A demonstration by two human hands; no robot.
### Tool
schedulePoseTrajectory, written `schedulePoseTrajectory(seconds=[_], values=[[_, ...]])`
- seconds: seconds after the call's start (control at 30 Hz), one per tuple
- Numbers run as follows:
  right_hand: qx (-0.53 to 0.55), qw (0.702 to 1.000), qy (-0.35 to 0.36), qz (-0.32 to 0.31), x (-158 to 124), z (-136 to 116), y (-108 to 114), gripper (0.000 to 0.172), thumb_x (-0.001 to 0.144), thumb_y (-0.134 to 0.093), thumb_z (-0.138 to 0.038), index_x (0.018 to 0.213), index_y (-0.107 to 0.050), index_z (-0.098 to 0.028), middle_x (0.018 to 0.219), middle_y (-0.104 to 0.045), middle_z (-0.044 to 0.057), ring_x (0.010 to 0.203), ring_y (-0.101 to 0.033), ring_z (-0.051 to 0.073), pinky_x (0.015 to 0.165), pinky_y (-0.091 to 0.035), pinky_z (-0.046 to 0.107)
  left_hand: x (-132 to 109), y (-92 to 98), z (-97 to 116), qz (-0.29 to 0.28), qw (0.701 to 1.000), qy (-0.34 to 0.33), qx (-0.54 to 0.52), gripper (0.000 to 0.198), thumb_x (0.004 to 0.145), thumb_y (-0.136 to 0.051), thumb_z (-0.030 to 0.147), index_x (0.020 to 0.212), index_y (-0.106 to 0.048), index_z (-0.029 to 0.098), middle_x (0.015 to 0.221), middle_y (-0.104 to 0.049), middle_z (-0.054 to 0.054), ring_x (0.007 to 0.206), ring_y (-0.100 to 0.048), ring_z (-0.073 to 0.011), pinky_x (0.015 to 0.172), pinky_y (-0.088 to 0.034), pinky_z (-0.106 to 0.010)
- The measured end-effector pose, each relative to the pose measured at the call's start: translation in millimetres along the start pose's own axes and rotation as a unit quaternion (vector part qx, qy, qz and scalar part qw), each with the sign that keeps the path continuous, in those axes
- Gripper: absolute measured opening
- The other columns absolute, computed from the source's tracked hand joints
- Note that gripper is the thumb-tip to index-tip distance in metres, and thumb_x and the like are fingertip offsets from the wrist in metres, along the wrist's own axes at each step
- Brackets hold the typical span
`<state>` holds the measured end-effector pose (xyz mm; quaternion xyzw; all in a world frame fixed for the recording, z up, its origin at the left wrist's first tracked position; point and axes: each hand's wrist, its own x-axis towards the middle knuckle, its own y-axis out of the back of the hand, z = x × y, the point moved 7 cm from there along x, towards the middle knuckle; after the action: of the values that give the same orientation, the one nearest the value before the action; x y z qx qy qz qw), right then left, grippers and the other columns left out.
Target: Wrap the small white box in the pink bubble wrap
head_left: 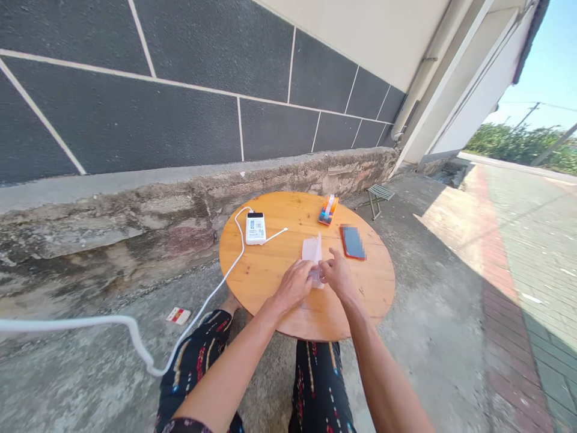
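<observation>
A pale, translucent sheet or sleeve (311,248) lies on the round wooden table (265,288), with one flap standing up. My left hand (296,280) rests on its lower left part, fingers together and pressing on it. From the right, my right hand (336,272) touches the sheet near its middle; the fingers are bent and one finger points out to the upper left. Both hands nearly meet over the sheet and hide part of it.
Behind the hands stands an orange tape dispenser (328,210). A phone in a red case (353,242) lies to the right. At the left, a white device (255,228) has a cable. A folding stool (380,193) stands beyond the table.
</observation>
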<state>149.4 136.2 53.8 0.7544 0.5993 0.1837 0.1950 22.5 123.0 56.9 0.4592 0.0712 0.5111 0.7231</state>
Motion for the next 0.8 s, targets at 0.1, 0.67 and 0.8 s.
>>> schedulePoseTrajectory(seconds=[0.1,0.67,0.8], values=[[0.04,0.999,-0.005,-0.025,-2.3,0.2,-0.3,0.063,0.078,-0.043,-0.018,0.138,-0.028,-0.007,0.08,-0.069,0.007,0.058,-0.062,0.014,0.05,-0.048,0.023,-1.1,-1.3,-1.2,0.004,0.999,-0.021,-0.029,0.021,0.079,-0.045,0.007,0.09,-0.059,0.019,0.096,-0.062,-0.003,0.095,-0.052,-0.0183,0.087,-0.042,-0.032],[0.034,0.99,0.137,-0.009,-6.7,7.5,-1.1,0.056,0.077,-0.049,-0.023,0.131,-0.042,-0.009,0.083,-0.066,0.004,0.069,-0.06,0.015,0.066,-0.047,0.028,1.8,3.9,-1.1,0.016,0.998,-0.042,-0.033,0.016,0.078,-0.048,0.007,0.085,-0.056,0.018,0.09,-0.059,-0.002,0.091,-0.051,-0.0166,0.084,-0.042,-0.029],[0.069,0.984,0.161,0.017,-7.2,7.3,1.1,0.053,0.078,-0.049,-0.023,0.129,-0.044,-0.01,0.081,-0.066,0.003,0.07,-0.06,0.014,0.068,-0.048,0.028,4.4,2.4,5.0,-0.015,0.997,-0.073,-0.006,0.016,0.081,-0.046,0.009,0.077,-0.058,0.018,0.087,-0.061,-0.002,0.088,-0.053,-0.0158,0.086,-0.041,-0.029]])
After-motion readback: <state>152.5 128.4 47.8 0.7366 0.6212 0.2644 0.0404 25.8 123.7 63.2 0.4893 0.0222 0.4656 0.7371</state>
